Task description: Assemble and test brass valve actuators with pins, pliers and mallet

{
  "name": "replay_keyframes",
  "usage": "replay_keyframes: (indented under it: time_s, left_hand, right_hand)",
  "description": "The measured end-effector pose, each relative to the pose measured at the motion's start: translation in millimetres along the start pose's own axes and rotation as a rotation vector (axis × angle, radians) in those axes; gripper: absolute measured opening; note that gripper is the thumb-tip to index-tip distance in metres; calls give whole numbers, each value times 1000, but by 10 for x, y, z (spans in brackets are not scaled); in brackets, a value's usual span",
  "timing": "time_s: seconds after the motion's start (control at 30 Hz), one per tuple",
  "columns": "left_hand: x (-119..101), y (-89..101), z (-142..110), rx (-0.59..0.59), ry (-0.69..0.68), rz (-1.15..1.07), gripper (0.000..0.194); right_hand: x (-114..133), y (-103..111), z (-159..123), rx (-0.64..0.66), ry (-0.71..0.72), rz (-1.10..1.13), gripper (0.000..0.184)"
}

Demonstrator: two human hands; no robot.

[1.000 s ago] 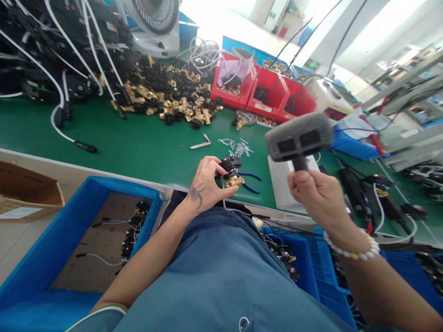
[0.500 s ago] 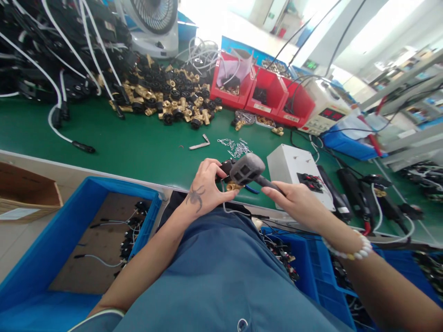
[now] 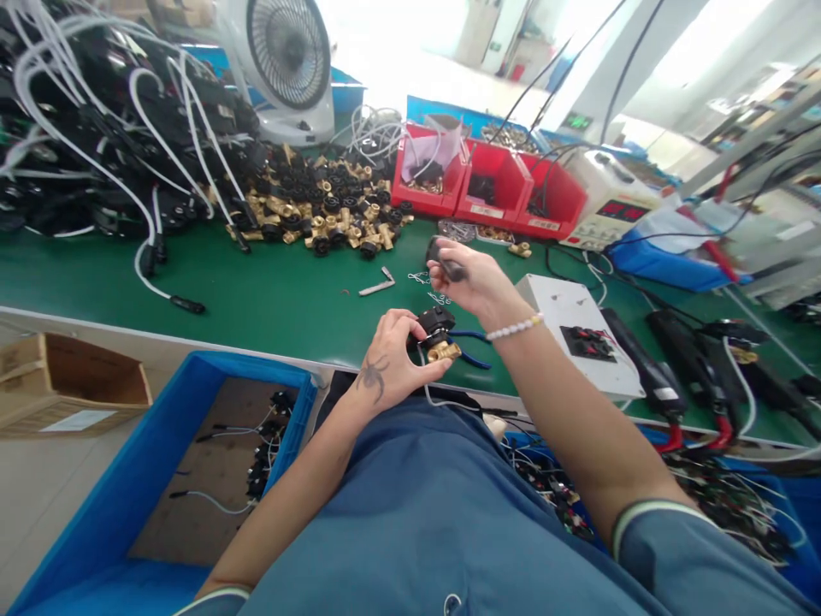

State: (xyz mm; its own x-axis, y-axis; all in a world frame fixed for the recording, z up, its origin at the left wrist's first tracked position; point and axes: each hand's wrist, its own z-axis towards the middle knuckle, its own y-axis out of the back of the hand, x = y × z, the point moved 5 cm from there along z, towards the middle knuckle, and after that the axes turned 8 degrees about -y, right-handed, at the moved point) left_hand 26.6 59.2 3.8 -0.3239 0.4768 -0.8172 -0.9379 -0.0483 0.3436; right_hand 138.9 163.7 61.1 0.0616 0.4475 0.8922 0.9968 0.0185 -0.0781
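My left hand (image 3: 398, 355) is closed at the near edge of the green bench, its fingers and thumb around a brass valve fitting (image 3: 444, 352) with a black housing (image 3: 436, 321) on top. A grey cable runs from the part down towards my lap. My right hand (image 3: 471, 278) is raised beyond the part, wrapped round a dark grey mallet (image 3: 452, 267), mostly hidden by the fingers. Blue-handled pliers (image 3: 475, 358) lie just right of the fitting. Several metal clips (image 3: 420, 278) lie on the bench, partly behind my right hand.
Brass fittings (image 3: 346, 218) are heaped at the back, beside black cabled units (image 3: 83, 154) and a fan (image 3: 292, 68). Red bins (image 3: 491, 184) and a white box (image 3: 577, 334) stand to the right. An L-shaped metal tool (image 3: 377, 284) lies mid-bench. A blue crate (image 3: 205, 368) is below left.
My right hand has lifted the mallet off the part and moved it up, away from me. My left hand still grips the valve fitting. The view has shifted slightly.
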Motion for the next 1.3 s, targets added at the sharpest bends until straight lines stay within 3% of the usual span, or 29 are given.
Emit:
replay_keyframes:
  time_s: [0.13, 0.23, 0.33, 0.47, 0.57, 0.67, 0.77, 0.87, 0.97, 1.03, 1.1, 1.2, 1.23, 1.3]
  left_hand:
    - [10, 2, -5, 15, 19, -11, 38]
    - [13, 5, -8, 15, 29, -20, 38]
    - [17, 10, -10, 6, 29, -33, 38]
    - [29, 31, -19, -25, 16, -51, 38]
    - [43, 44, -30, -40, 10, -69, 38]
    - [52, 47, -36, -46, 14, -81, 38]
    - [40, 52, -38, -50, 23, -62, 37]
    - [14, 55, -45, -44, 32, -60, 35]
    - [-14, 53, -53, -28, 21, -70, 35]
    - [-27, 51, -53, -23, 9, -66, 35]
    - [-31, 49, -50, -21, 4, -59, 35]
    - [-27, 47, -41, -14, 9, -54, 34]
    - [-25, 48, -38, -11, 10, -53, 34]
    - [-21, 52, -33, -9, 9, -53, 35]
  right_hand:
    - [41, -338, 288, 114, 144, -347, 25]
    - [110, -374, 300, 190, 365, -660, 32]
    - [93, -108, 190, 56, 543, -930, 36]
    - [-280, 494, -87, -241, 559, -1302, 47]
    - [-712, 807, -345, -233, 513, -1496, 53]
    - [-947, 881, -571, -222, 620, -1618, 58]
    - [-933, 874, -622, -251, 637, -1564, 53]
    - [-740, 923, -585, -214, 522, -1218, 52]
    - [-494, 940, -662, -41, 389, -873, 63]
    - [-324, 911, -807, 70, 355, -647, 46]
    - [-140, 895, -992, 1, 517, -534, 26]
    - [-29, 899, -1261, -365, 974, -602, 18]
    - [-68, 884, -1284, -425, 1048, -659, 17]
    - [-198, 813, -1186, -344, 1009, -905, 20]
